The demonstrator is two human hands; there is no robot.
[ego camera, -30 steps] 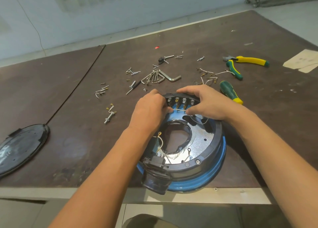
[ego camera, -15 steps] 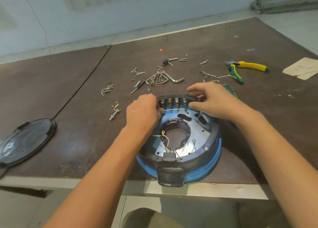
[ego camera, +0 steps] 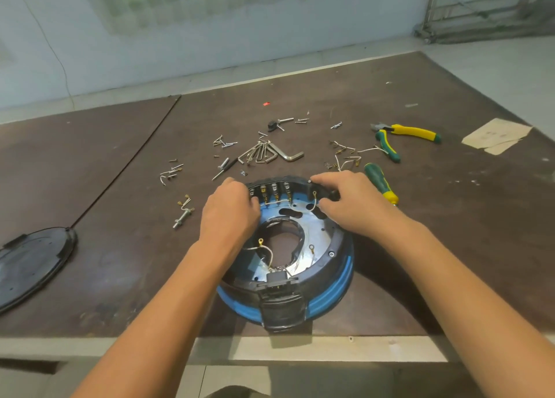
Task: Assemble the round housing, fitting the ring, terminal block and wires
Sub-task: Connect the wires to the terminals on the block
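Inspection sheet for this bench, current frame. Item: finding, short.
Surface: brown table, scuffed.
Job's things: round housing at the near edge, open side up; terminal block on its far rim; ring-terminal wires loose inside.
Clutter: hex keys, pliers, screwdriver, screws, black lid at left, paper scraps.
Grippers (hands): left hand at the terminal block, grip hidden; right hand grips the housing's far rim.
Cables: wire offcuts on the table; thin cord on the wall.
Surroundings: pale wall, metal frame far right.
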